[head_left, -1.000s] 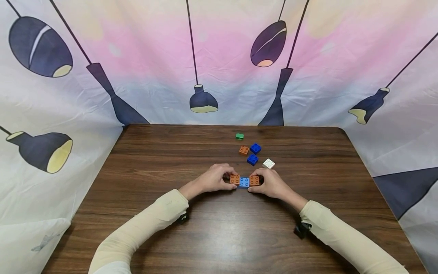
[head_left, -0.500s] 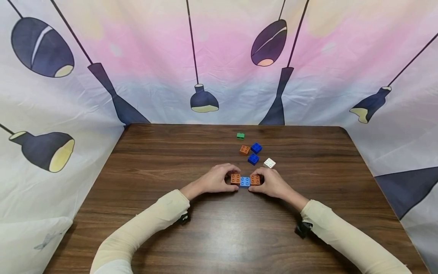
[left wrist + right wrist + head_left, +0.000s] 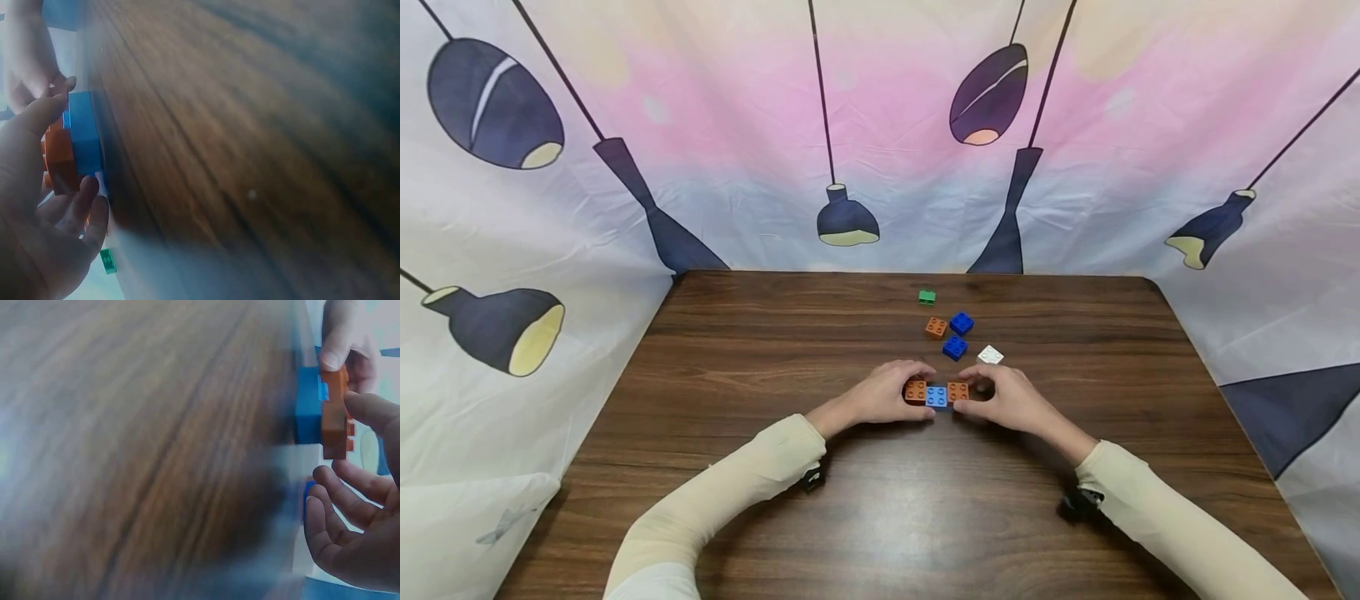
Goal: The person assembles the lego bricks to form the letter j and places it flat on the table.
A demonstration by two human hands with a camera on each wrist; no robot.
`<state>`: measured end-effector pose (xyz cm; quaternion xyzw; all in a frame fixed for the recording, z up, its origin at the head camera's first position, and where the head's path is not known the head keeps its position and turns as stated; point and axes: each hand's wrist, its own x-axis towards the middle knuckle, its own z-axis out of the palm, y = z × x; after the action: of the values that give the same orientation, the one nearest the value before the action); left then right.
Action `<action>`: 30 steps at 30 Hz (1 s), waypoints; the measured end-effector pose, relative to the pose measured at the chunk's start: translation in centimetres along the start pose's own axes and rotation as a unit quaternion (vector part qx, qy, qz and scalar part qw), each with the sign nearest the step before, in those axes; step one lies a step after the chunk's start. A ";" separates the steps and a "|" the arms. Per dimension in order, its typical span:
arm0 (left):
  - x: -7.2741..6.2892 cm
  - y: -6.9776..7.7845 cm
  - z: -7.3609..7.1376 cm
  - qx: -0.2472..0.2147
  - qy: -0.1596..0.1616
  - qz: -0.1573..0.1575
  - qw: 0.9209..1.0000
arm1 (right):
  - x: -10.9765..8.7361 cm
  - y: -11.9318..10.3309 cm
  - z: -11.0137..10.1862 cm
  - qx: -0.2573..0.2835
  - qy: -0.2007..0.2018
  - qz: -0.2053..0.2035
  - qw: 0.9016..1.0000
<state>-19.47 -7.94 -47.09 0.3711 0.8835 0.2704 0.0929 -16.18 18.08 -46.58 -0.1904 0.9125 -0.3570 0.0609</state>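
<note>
Between the table's [image 3: 775, 333] left and right edges, the left hand [image 3: 878, 397] is bracketing the left orange brick [image 3: 915, 389], thumb on the near side, fingers on the far side; whether they are pinching it, I cannot tell. Next along, the blue brick [image 3: 936, 396] is sitting lower than its orange neighbours, and this row is running left to right, roughly parallel to the far edge, neither hand being clearly nearer. At its other end, the right hand [image 3: 1011, 402] is standing round the right orange brick [image 3: 958, 389], fingers apart from it, thumb touching or nearly so. Beyond, the green brick [image 3: 927, 297], loose orange brick [image 3: 936, 327], dark blue bricks [image 3: 955, 347] and white brick [image 3: 991, 354] are lying toward the far edge. Both wrist views are blurring; the table's near edge is falling out of sight.
</note>
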 end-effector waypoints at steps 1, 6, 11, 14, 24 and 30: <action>0.1 0.1 0.1 0.001 0.000 0.000 1.000 | -0.1 0.1 -0.3 0.004 0.005 -0.001 1.000; 0.5 0.3 0.5 0.004 0.002 0.004 1.000 | -0.6 0.6 -1.4 0.004 0.036 -0.003 0.999; 0.8 0.6 0.8 0.002 0.006 0.008 1.000 | -0.8 1.4 -2.4 0.008 0.064 0.008 0.998; 1.1 0.8 1.0 0.009 0.005 0.005 1.000 | -0.9 2.0 -2.9 0.007 0.083 0.015 0.996; 1.3 1.2 1.5 0.032 0.006 -0.006 0.999 | -0.2 3.7 -3.5 -0.006 0.112 0.047 0.993; 1.5 1.1 1.7 0.041 0.008 0.005 0.999 | 0.2 4.3 -3.3 -0.013 0.128 0.055 0.990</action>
<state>-19.20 -5.56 -47.83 0.3773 0.8926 0.2371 0.0688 -18.50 23.02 -47.03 -0.0940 0.9262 -0.3630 -0.0391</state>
